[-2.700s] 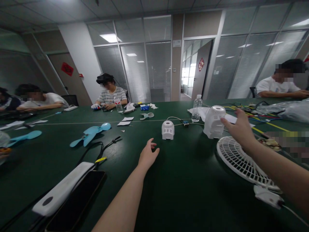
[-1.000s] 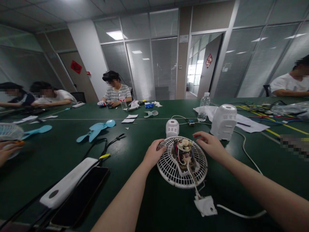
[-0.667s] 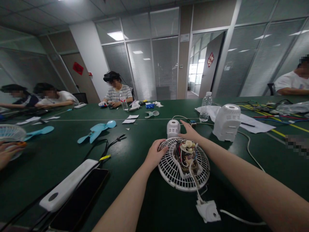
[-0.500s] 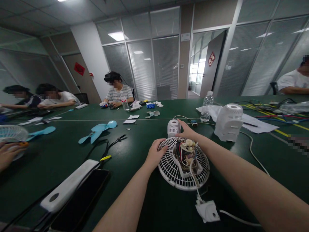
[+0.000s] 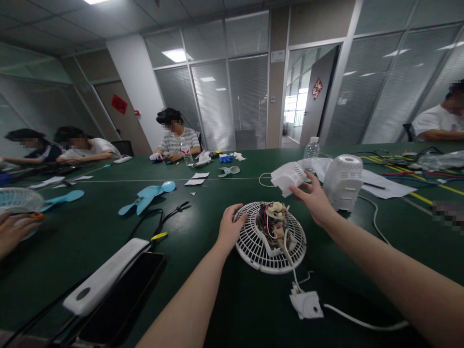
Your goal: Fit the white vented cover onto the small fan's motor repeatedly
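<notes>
A white round fan grille (image 5: 253, 253) lies flat on the green table (image 5: 232, 309), with a bare motor and coloured wires (image 5: 272, 223) standing on its middle. My left hand (image 5: 229, 227) rests on the grille's left rim, fingers curled over it. My right hand (image 5: 314, 200) holds a small white vented motor cover (image 5: 288, 178) lifted off the table, above and to the right of the motor. A white cord runs from the motor to a small white switch box (image 5: 306, 304) near me.
A larger white fan housing (image 5: 343, 181) and a water bottle (image 5: 311, 147) stand behind my right hand. A phone (image 5: 121, 302) and white power bank (image 5: 105, 280) lie at front left, blue fan blades (image 5: 145, 197) farther back. Other people sit around the table; another person's hand (image 5: 12, 232) works at far left.
My right hand reached to the small white cover behind the grille, took hold of it and lifted it up and to the right. Before that, both hands brought the grille to the table's middle.
</notes>
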`<state>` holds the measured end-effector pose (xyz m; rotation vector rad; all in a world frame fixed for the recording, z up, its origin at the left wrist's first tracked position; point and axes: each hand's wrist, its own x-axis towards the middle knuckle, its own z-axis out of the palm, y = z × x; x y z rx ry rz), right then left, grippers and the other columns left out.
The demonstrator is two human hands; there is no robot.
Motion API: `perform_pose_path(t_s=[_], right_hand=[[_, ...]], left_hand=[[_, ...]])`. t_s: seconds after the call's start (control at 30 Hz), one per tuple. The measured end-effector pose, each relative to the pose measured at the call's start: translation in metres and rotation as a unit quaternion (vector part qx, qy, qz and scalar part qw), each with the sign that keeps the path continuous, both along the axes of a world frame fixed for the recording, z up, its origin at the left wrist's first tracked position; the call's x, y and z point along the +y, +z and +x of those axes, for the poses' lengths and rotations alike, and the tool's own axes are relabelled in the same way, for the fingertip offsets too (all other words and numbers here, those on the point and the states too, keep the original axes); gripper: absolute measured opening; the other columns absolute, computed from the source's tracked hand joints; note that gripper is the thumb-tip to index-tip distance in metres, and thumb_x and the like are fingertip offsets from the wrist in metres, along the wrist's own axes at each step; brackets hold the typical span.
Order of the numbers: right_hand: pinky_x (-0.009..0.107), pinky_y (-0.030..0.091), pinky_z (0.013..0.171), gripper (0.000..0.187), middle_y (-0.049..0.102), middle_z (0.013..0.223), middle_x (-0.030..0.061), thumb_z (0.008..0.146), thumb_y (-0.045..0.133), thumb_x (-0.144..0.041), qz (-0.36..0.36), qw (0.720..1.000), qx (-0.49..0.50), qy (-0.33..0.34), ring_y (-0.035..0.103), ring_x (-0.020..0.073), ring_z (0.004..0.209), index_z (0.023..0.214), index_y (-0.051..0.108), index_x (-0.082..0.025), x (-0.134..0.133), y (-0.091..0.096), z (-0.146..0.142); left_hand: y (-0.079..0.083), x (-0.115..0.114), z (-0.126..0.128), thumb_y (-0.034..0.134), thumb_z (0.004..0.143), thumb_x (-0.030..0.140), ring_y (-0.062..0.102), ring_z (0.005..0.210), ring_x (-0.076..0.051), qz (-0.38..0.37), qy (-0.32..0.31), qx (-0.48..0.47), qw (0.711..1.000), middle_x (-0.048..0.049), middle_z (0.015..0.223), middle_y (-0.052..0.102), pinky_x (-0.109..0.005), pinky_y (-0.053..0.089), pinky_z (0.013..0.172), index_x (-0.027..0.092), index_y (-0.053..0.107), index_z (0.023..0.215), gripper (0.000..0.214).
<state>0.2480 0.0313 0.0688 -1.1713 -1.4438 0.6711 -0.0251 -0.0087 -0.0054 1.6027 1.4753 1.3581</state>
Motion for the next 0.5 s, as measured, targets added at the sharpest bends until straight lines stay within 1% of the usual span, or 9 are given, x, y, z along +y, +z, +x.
perform_pose_path(t_s=[0.07,0.13,0.17,0.23,0.3,0.37,0.43,0.5], right_hand=[[0.043,0.058,0.09,0.078,0.057,0.137,0.0097,0.082,0.062,-0.055,-0.015,0.998,0.063,0.016,0.062,0.0288,0.118,0.147,0.025,-0.035,-0.029,0.007,0.01],[0.043,0.056,0.094,0.069,0.053,0.142,0.0065,0.086,0.057,-0.054,-0.028,0.992,0.118,0.036,0.058,0.0284,0.124,0.147,0.026,-0.039,-0.056,0.011,0.016],[0.044,0.055,0.097,0.067,0.051,0.144,0.0057,0.088,0.054,-0.053,-0.029,0.989,0.138,0.04,0.056,0.0285,0.127,0.147,0.027,-0.039,-0.067,0.011,0.016],[0.046,0.052,0.1,0.068,0.049,0.146,0.0055,0.089,0.052,-0.051,-0.029,0.987,0.152,0.049,0.053,0.0291,0.13,0.15,0.023,-0.039,-0.084,0.008,0.013],[0.048,0.049,0.105,0.073,0.049,0.147,0.0063,0.09,0.052,-0.049,-0.019,0.987,0.147,0.064,0.049,0.0295,0.133,0.153,0.018,-0.037,-0.093,0.002,0.006],[0.051,0.044,0.109,0.077,0.049,0.148,0.0071,0.09,0.054,-0.048,-0.001,0.987,0.136,0.089,0.046,0.0296,0.136,0.155,0.014,-0.034,-0.098,-0.004,-0.001],[0.053,0.039,0.111,0.08,0.047,0.149,0.0076,0.09,0.058,-0.047,0.018,0.986,0.113,0.12,0.046,0.0302,0.136,0.155,0.014,-0.034,-0.102,-0.01,-0.005],[0.056,0.037,0.112,0.083,0.043,0.152,0.0074,0.088,0.062,-0.047,0.033,0.987,0.057,0.144,0.048,0.0313,0.134,0.155,0.015,-0.036,-0.105,-0.016,-0.006]], left_hand=[[0.0,0.0,0.0,0.064,0.089,0.031,0.063,0.108,-0.023,-0.005,0.006,-0.003,1.0,-0.0081,0.125,0.063,-0.037,0.051,0.096,0.025,0.061,0.125,0.036],[0.0,0.0,0.0,0.064,0.09,0.033,0.064,0.108,-0.024,-0.007,0.005,-0.006,1.0,-0.0089,0.124,0.063,-0.037,0.051,0.096,0.024,0.061,0.125,0.037],[0.0,-0.001,0.0,0.064,0.09,0.033,0.064,0.108,-0.024,-0.007,0.004,-0.006,1.0,-0.0094,0.124,0.063,-0.037,0.051,0.096,0.024,0.06,0.126,0.037],[0.0,-0.002,0.0,0.063,0.091,0.035,0.063,0.11,-0.024,-0.005,-0.003,-0.006,1.0,-0.0102,0.126,0.062,-0.038,0.051,0.097,0.023,0.059,0.127,0.039],[0.001,-0.003,0.001,0.062,0.091,0.038,0.063,0.112,-0.025,-0.001,-0.016,-0.004,1.0,-0.0108,0.129,0.06,-0.04,0.05,0.099,0.023,0.056,0.13,0.042],[0.002,-0.005,0.002,0.063,0.09,0.04,0.059,0.119,-0.026,0.008,-0.036,0.002,0.999,-0.0105,0.134,0.057,-0.043,0.047,0.104,0.024,0.054,0.132,0.046],[0.003,-0.007,0.003,0.069,0.085,0.041,0.05,0.131,-0.028,0.019,-0.062,0.012,0.998,-0.0093,0.142,0.05,-0.046,0.039,0.112,0.025,0.054,0.132,0.051],[0.004,-0.009,0.003,0.074,0.08,0.043,0.039,0.14,-0.031,0.03,-0.093,0.042,0.994,-0.0091,0.15,0.041,-0.048,0.029,0.118,0.025,0.053,0.133,0.059]])
